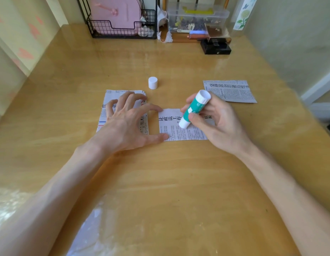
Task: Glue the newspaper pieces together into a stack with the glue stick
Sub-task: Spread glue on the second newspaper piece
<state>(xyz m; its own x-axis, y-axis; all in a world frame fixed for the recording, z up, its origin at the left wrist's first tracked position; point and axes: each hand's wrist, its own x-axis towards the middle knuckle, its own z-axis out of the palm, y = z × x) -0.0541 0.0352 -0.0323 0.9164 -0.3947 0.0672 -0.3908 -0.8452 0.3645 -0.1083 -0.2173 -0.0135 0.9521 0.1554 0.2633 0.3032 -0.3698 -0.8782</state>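
A: Right hand [215, 122]?
B: Fingers curled round glue stick [194, 109], lower end at middle newspaper piece [171, 128].
A: Left hand [127, 122]?
B: Fingers spread, holding nothing; thumb and forefinger press that piece's left edge. Stack [105, 115] just left.

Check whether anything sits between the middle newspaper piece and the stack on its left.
Yes: the left hand lies spread over the stack, its thumb and forefinger reaching the newspaper piece. The white cap stands behind, off the path.

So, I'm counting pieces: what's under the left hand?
Under the left hand lies a newspaper stack; layered edges show at its far corner, its middle is covered.
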